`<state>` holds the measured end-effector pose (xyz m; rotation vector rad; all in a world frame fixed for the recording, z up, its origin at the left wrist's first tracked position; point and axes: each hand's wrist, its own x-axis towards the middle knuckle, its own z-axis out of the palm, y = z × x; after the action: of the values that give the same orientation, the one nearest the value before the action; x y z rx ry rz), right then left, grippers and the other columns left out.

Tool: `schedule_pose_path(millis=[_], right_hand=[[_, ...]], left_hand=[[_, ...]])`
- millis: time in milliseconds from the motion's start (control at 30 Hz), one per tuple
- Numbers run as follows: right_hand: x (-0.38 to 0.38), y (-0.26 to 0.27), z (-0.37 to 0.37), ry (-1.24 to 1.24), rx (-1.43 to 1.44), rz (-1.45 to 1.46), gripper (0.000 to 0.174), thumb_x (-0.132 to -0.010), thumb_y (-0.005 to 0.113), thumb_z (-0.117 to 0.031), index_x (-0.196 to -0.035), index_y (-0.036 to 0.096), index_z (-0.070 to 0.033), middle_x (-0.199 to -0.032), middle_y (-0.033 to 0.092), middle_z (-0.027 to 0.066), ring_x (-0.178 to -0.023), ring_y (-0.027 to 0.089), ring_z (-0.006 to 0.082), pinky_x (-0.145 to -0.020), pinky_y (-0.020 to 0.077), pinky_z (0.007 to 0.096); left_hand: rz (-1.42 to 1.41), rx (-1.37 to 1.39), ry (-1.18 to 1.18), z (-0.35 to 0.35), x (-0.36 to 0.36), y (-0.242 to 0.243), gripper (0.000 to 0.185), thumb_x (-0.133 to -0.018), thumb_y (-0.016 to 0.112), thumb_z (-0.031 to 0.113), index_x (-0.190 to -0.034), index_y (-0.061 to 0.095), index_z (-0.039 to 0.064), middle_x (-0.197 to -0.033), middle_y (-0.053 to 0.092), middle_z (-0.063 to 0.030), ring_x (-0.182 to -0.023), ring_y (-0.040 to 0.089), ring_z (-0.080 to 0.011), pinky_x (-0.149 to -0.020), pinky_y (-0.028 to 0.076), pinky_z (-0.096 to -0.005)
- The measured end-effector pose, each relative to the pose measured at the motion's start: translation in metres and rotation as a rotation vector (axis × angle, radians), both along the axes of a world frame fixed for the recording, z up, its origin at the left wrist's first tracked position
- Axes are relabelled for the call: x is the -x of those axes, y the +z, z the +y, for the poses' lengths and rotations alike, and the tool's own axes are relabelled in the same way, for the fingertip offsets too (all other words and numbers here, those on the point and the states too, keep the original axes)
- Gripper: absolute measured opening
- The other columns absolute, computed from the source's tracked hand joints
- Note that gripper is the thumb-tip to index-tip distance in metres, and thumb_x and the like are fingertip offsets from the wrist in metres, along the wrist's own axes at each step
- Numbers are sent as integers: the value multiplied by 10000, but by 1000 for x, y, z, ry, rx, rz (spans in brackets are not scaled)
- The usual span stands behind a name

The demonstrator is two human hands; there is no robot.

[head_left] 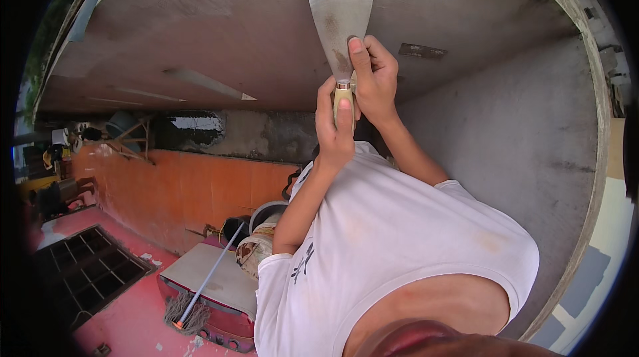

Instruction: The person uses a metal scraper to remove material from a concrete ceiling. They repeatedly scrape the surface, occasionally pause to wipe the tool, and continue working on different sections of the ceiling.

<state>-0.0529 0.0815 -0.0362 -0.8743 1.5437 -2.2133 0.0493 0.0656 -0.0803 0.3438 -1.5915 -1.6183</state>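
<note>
My left hand (337,122) grips the pale wooden-looking handle (343,97) of a putty knife, with the thumb lying along its front. The knife's wide metal blade (341,22) flares upward and carries brownish stains. My right hand (377,80) is beside it, its thumb at the blade's right edge and its fingers curled. A small cream-coloured piece shows between the right palm and the ferrule; what it is cannot be told. Behind the blade spreads a grey plastered surface (239,22). Whether the blade's edge touches that surface is unclear.
A small dark strip (422,51) marks the grey surface. At lower left, a mop (209,277) leans across a pink, white-topped appliance (214,269) beside several buckets (254,249). A barred window (92,264) is in the pink wall. A wooden stand (132,139) shows farther left.
</note>
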Motion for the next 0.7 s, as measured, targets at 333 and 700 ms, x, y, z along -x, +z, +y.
schedule_pose_path(millis=[333,700], right_hand=[[3,11,0,-124,-85,159,375,-1003,631,-209,-697,522,-24,-562,476,-43,-553,383,9,-472,290,249],[0,20,3,-114,-149,118,409,-1014,619,-244,-681,504,-34,-577,456,-44,-562,365,20,-476,280,258]], left_hand=[[60,-230,-52,10,10,9,526,-1039,375,392,-1352,394,-30,-653,493,-13,-491,394,-36,-423,316,-195],[80,-357,-82,15,9,14,505,-1024,401,389,-1332,396,-11,-638,473,-10,-495,399,-43,-420,319,-198]])
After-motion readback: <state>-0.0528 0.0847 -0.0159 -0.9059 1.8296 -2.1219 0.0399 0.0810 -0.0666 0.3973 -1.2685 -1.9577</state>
